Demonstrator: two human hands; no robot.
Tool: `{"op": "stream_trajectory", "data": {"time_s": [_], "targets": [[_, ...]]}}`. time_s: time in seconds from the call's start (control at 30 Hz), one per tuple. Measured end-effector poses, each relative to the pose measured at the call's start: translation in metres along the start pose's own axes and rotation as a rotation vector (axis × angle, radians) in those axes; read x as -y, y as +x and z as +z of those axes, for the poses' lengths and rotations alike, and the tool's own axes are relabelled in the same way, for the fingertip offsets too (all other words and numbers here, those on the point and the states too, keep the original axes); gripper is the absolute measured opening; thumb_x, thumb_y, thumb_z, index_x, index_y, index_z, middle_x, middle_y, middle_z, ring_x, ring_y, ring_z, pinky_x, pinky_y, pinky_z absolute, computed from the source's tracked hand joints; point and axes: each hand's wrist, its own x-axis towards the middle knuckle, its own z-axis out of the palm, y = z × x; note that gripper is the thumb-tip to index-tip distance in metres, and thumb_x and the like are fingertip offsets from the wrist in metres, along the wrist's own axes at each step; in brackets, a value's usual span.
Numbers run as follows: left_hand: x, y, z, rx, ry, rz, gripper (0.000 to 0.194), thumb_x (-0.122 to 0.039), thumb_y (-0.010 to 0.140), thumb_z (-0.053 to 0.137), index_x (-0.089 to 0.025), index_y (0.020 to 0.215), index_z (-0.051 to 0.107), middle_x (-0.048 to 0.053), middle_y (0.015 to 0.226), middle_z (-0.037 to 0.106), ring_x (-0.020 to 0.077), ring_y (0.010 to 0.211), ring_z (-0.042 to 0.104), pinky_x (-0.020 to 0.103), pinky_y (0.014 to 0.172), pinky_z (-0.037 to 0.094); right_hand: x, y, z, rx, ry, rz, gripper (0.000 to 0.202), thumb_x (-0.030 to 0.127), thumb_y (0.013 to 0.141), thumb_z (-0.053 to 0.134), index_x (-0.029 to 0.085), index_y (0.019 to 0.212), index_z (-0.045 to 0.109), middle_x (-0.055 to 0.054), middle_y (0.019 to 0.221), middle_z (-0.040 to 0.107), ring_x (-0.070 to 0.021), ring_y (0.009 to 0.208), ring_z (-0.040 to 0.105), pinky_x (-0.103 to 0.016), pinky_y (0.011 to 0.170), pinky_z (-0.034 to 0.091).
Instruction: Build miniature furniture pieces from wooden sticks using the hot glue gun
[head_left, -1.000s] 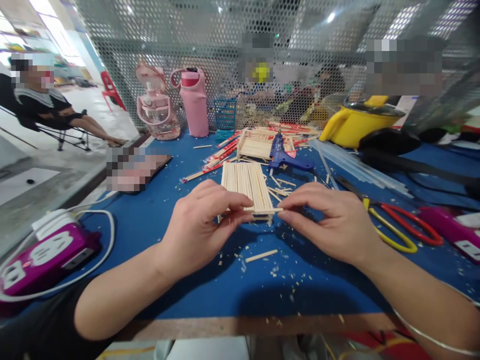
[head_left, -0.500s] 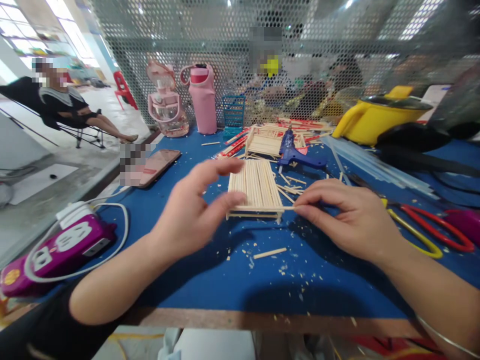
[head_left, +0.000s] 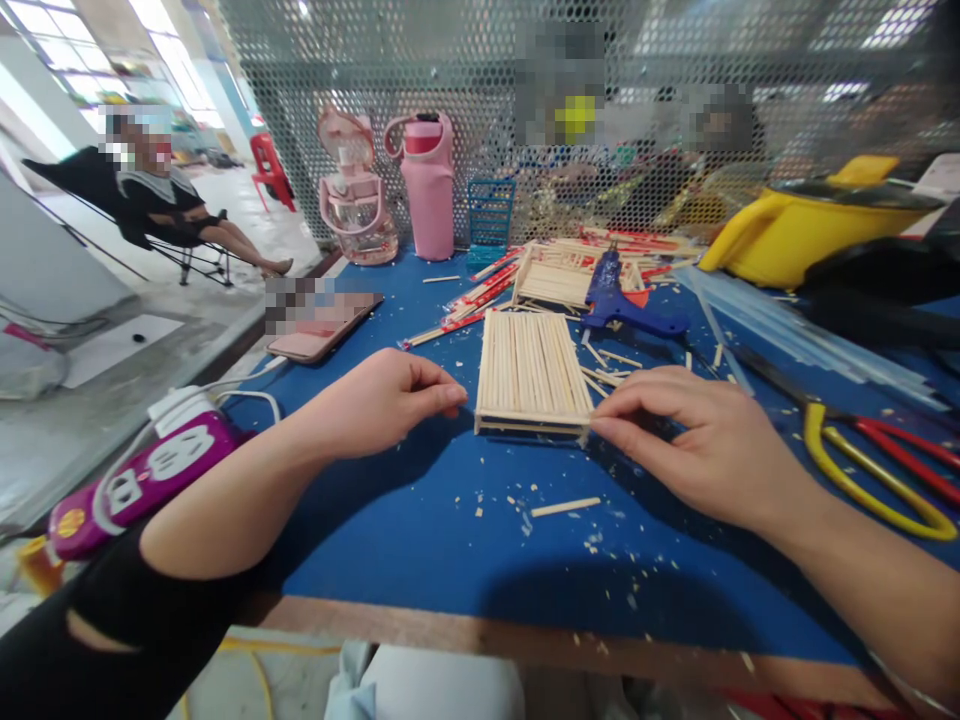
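Note:
On the blue tabletop a small platform of wooden sticks (head_left: pixel 534 365), laid side by side, stands on low supports. A thin wooden stick (head_left: pixel 525 414) runs along its front edge. My right hand (head_left: pixel 690 435) pinches at the right end of that stick, thumb and forefinger together at the platform's front corner. Just left of the platform is my left hand (head_left: pixel 382 405), its thumb and fingers closed together, a small gap from the front left corner. Whether anything tiny sits between those fingertips cannot be seen.
Behind the platform are a blue glue gun (head_left: pixel 619 300), a second stick piece (head_left: pixel 551 285) and red-wrapped sticks. Yellow- and red-handled pliers (head_left: pixel 870 460), clear glue sticks (head_left: pixel 817 330) and a yellow pot (head_left: pixel 802 235) stand right. Left are a phone (head_left: pixel 326 328) and purple power bank (head_left: pixel 142 480).
My left hand has drawn back leftwards from above the platform, and its spread fingers have closed. The stick at my right fingertips now lies level with the front edge. The view has shifted slightly.

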Motion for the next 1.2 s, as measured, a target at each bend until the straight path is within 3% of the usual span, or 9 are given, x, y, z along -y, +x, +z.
{"op": "stream_trajectory", "data": {"time_s": [0.17,0.47,0.53,0.6,0.7,0.77,0.83,0.93,1.2], "targets": [[-0.002,-0.002,0.000,0.010,-0.012,-0.021,0.035,-0.049,0.079,0.050,-0.022,0.072,0.071,-0.001,0.061,0.063,0.0129,0.054,0.051,0.023,0.050,0.038,0.000,0.003,0.002,-0.007,-0.037,-0.038,0.010,0.026,0.081,0.060,0.023,0.072,0.065,-0.001,0.071,0.067,-0.0163,0.067,0.061,-0.032,0.066,0.044],[-0.006,-0.002,0.005,0.003,0.020,-0.043,0.037,-0.050,0.081,0.048,-0.019,0.072,0.067,-0.003,0.058,0.058,0.0106,0.050,0.046,0.023,0.049,0.034,0.001,0.003,0.005,-0.003,-0.001,0.020,0.007,0.024,0.078,0.062,0.021,0.073,0.067,0.000,0.066,0.063,-0.0134,0.060,0.056,-0.029,0.059,0.042],[-0.006,-0.002,0.007,-0.062,0.028,-0.035,0.038,-0.051,0.082,0.048,-0.019,0.072,0.066,-0.003,0.055,0.055,0.0101,0.048,0.043,0.022,0.047,0.032,0.001,0.004,0.005,-0.007,-0.003,0.023,0.007,0.024,0.078,0.062,0.020,0.073,0.067,0.000,0.067,0.064,-0.0134,0.061,0.057,-0.028,0.059,0.042],[-0.007,-0.003,0.011,-0.206,0.036,0.007,0.035,-0.049,0.083,0.049,-0.018,0.076,0.065,-0.003,0.056,0.055,0.0102,0.048,0.044,0.023,0.046,0.033,0.001,0.004,0.005,-0.014,-0.004,0.024,0.007,0.024,0.078,0.062,0.021,0.074,0.067,0.000,0.068,0.064,-0.0133,0.062,0.056,-0.028,0.060,0.042],[-0.013,-0.005,0.016,-0.439,0.077,0.194,0.025,-0.040,0.082,0.054,-0.018,0.081,0.065,0.001,0.070,0.062,0.0132,0.062,0.054,0.025,0.057,0.041,0.001,0.004,0.005,-0.018,-0.003,0.038,0.007,0.023,0.078,0.063,0.021,0.073,0.067,0.000,0.067,0.064,-0.0130,0.062,0.056,-0.027,0.060,0.041],[-0.017,-0.007,0.020,-0.488,0.120,0.358,0.018,-0.035,0.081,0.058,-0.018,0.083,0.066,0.004,0.079,0.064,0.0157,0.074,0.058,0.028,0.067,0.045,0.002,0.004,0.005,-0.013,0.002,0.048,0.007,0.023,0.078,0.063,0.020,0.073,0.067,0.000,0.067,0.064,-0.0129,0.062,0.056,-0.027,0.060,0.041],[-0.020,-0.009,0.022,-0.455,0.158,0.470,0.016,-0.031,0.079,0.061,-0.019,0.086,0.067,0.005,0.084,0.064,0.0165,0.079,0.059,0.030,0.072,0.047,0.002,0.003,0.005,-0.012,0.008,0.054,0.007,0.024,0.078,0.062,0.020,0.073,0.067,0.000,0.066,0.064,-0.0128,0.062,0.056,-0.027,0.060,0.041],[-0.021,-0.010,0.024,-0.402,0.202,0.515,0.015,-0.027,0.079,0.062,-0.019,0.090,0.066,0.005,0.090,0.063,0.0167,0.085,0.059,0.031,0.078,0.047,0.003,0.003,0.005,-0.014,0.011,0.059,0.008,0.024,0.078,0.062,0.020,0.073,0.067,0.000,0.066,0.064,-0.0127,0.061,0.056,-0.027,0.059,0.041],[-0.015,-0.007,0.022,-0.246,0.088,0.365,0.023,-0.024,0.070,0.066,-0.018,0.091,0.060,0.004,0.092,0.062,0.0170,0.083,0.059,0.034,0.075,0.052,0.004,0.003,0.006,-0.014,0.004,0.078,0.007,0.023,0.077,0.063,0.021,0.071,0.066,0.001,0.065,0.063,-0.0129,0.061,0.056,-0.027,0.058,0.041]]}}
